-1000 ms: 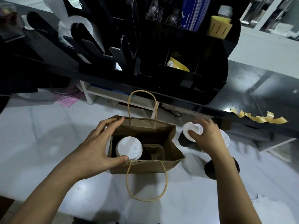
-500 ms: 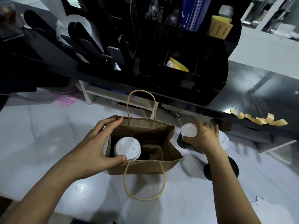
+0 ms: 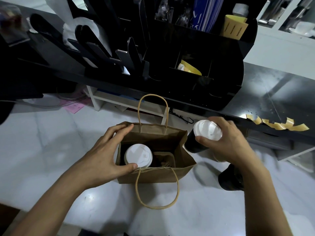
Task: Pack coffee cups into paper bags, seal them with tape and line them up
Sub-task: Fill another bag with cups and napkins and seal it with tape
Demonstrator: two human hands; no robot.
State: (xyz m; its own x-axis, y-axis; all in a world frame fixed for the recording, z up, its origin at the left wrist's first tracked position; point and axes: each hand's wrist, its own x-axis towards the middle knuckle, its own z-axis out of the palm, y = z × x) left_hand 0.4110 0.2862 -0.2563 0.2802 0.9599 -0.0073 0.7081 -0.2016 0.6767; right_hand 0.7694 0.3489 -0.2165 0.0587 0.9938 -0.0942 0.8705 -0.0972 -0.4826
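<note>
A brown paper bag [image 3: 153,174] stands open on the white counter, its two cord handles up and down. Inside, on its left side, sits a black cup with a white lid [image 3: 138,156]; a cardboard divider fills the right side. My left hand [image 3: 105,155] grips the bag's left rim, fingers on the far edge and thumb on the near edge. My right hand [image 3: 228,142] holds a second black cup with a white lid [image 3: 207,130] by its top, lifted just right of the bag's mouth. Another black cup [image 3: 230,179] stands partly hidden under my right forearm.
A black organiser [image 3: 187,57] with slots, sleeves and yellow packets rises on a dark shelf behind the bag. Yellow tape strips [image 3: 279,125] hang from the shelf edge at the right. A white rack [image 3: 119,103] and pink paper [image 3: 75,106] lie beneath the shelf.
My right hand has lifted the second cup off the counter and brought it up and toward the bag. My left hand has stayed on the bag's rim.
</note>
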